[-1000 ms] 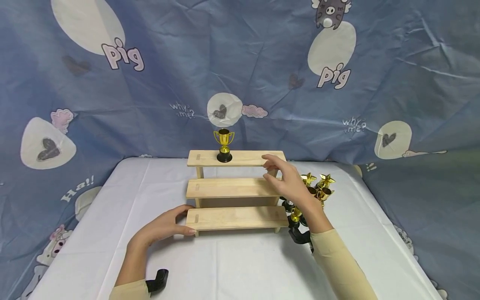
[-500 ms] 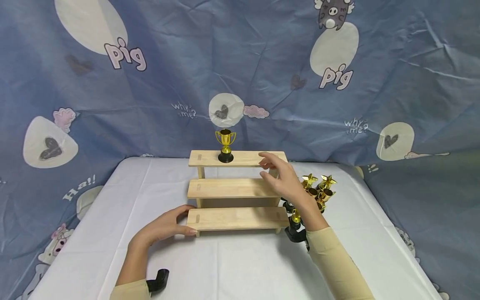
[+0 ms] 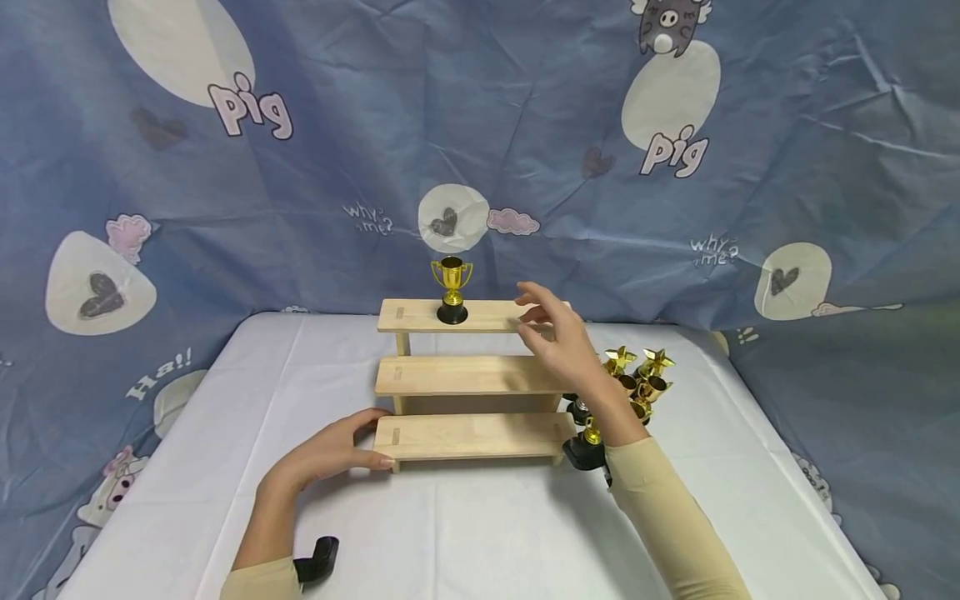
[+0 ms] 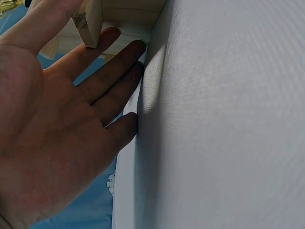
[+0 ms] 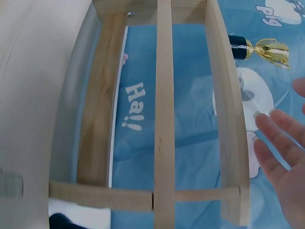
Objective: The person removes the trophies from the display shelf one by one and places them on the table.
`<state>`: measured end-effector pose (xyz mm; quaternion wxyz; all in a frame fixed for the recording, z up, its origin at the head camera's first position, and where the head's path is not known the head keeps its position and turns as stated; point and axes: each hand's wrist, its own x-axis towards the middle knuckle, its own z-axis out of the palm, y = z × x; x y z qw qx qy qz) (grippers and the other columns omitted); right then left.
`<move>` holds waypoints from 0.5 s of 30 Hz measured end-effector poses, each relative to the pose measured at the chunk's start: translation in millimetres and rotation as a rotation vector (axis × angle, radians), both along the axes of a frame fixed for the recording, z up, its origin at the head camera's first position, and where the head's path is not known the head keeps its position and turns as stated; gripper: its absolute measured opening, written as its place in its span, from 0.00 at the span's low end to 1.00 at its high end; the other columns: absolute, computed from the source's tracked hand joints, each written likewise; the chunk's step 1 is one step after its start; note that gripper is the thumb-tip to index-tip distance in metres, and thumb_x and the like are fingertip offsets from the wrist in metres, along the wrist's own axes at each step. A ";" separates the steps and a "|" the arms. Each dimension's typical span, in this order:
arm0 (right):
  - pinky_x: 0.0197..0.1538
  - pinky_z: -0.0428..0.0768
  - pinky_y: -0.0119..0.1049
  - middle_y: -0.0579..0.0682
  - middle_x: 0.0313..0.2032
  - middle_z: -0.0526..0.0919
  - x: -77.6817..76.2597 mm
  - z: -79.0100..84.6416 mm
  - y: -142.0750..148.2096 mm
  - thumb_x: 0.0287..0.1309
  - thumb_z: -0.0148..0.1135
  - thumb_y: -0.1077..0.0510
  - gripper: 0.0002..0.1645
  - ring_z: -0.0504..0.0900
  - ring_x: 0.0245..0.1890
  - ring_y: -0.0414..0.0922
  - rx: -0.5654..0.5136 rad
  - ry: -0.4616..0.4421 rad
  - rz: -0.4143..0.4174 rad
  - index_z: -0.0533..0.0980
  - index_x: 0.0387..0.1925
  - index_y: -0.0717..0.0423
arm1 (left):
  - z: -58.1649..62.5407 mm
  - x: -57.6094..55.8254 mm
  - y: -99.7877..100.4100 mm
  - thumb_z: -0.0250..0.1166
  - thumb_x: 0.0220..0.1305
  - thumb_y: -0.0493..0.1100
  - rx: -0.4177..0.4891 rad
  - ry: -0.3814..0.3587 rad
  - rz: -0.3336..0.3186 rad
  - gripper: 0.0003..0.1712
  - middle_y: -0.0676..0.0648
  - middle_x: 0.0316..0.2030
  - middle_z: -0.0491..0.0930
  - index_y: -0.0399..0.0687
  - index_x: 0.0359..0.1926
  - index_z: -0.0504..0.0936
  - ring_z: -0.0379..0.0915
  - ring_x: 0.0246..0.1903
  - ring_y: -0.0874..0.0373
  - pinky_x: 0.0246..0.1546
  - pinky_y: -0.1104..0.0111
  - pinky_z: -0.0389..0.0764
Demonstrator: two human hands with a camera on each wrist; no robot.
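A three-tier wooden display stand (image 3: 472, 375) stands on the white cloth, with one gold trophy cup (image 3: 452, 287) upright on its top tier, left of the middle. My left hand (image 3: 330, 454) holds the left end of the lowest tier, thumb at the front edge and fingers at the back. In the left wrist view, a wooden leg (image 4: 88, 24) shows between thumb and index finger; the other fingers lie straight along the cloth. Above the stand's right end hovers my right hand (image 3: 558, 337), its fingers loosely bent around nothing, to the right of the trophy cup.
Several small trophies stand close together right of the stand, among them a star trophy (image 3: 656, 362) and a gold cup (image 3: 652, 388); my right forearm partly covers them. A blue printed curtain (image 3: 480, 125) hangs behind the white-covered table (image 3: 375, 533).
My right hand has shifted slightly left and then up over the stand's top tier, still holding nothing. The left hand, stand and trophy cup keep their places; the view shifts slightly.
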<state>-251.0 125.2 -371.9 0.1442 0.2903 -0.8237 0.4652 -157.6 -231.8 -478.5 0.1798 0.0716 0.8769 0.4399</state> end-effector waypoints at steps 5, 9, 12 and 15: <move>0.61 0.77 0.50 0.56 0.56 0.79 -5.2 -2.6 -5.7 0.64 0.61 0.62 0.34 0.83 0.49 0.52 -0.054 -0.010 0.018 0.66 0.70 0.41 | 0.4 0.6 0.1 0.77 0.49 0.59 0.001 -0.003 -0.008 0.49 0.40 0.71 0.67 0.49 0.70 0.68 0.57 0.73 0.39 0.68 0.40 0.62; 0.62 0.77 0.49 0.56 0.56 0.79 -7.4 -0.4 -11.3 0.64 0.62 0.62 0.35 0.83 0.50 0.51 -0.058 -0.014 0.015 0.66 0.70 0.41 | 0.8 0.9 -1.0 0.76 0.50 0.58 0.006 0.006 -0.012 0.48 0.41 0.70 0.68 0.50 0.69 0.69 0.58 0.72 0.41 0.68 0.41 0.63; 0.61 0.78 0.49 0.56 0.56 0.79 -9.0 2.0 -15.7 0.64 0.62 0.62 0.35 0.82 0.49 0.51 -0.058 -0.034 0.010 0.65 0.70 0.41 | 1.4 1.1 -1.9 0.76 0.50 0.58 0.013 0.007 -0.011 0.47 0.42 0.70 0.68 0.51 0.69 0.69 0.58 0.72 0.42 0.68 0.41 0.63; 0.59 0.80 0.50 0.55 0.56 0.80 -11.3 3.8 -20.0 0.64 0.62 0.61 0.36 0.82 0.49 0.50 -0.055 -0.057 0.004 0.65 0.70 0.40 | 2.1 1.5 -1.9 0.76 0.50 0.58 0.015 0.002 -0.011 0.47 0.42 0.70 0.68 0.51 0.69 0.69 0.58 0.72 0.41 0.67 0.41 0.63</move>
